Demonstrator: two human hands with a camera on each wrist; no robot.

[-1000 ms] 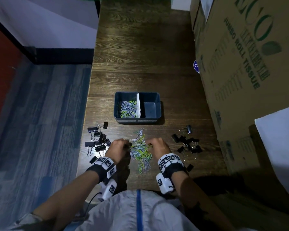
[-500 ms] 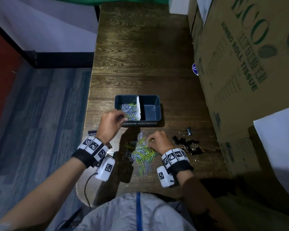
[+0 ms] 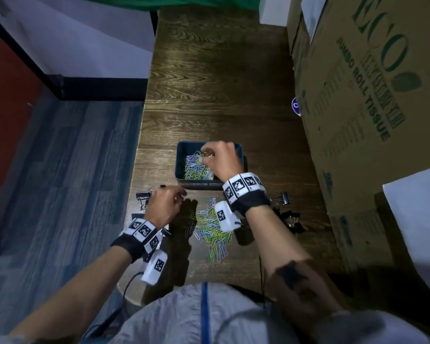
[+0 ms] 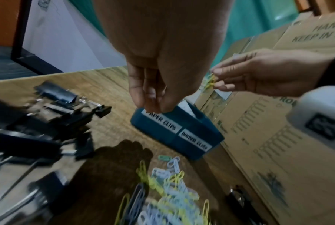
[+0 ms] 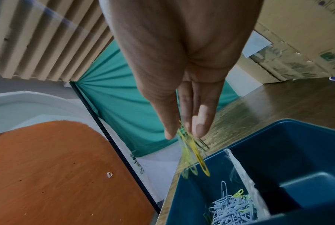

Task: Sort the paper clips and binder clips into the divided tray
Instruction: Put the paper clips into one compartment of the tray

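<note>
The dark blue divided tray (image 3: 181, 157) stands mid-table, labelled PAPER CLIPS and BINDER CLIPS on its front (image 4: 193, 141). Its left compartment holds coloured paper clips (image 3: 196, 168); the right one (image 5: 290, 153) looks bare. My right hand (image 3: 205, 155) hovers over the left compartment and pinches a few yellow paper clips (image 5: 198, 159) that dangle from its fingertips. My left hand (image 3: 181, 194) hangs low in front of the tray's left corner, fingers loosely together (image 4: 153, 105), nothing visible in them. A loose pile of paper clips (image 3: 214, 228) lies between my wrists.
Black binder clips lie in two groups, one at the left table edge (image 3: 143, 197) and one on the right (image 3: 287, 217). Tall cardboard boxes (image 3: 358, 108) wall off the table's right side. The table's left edge (image 3: 138, 170) drops to a blue floor.
My right hand lifted off the pile with yellow clips and moved forward over the tray's left compartment. My left hand drew back from the tray toward the near left.
</note>
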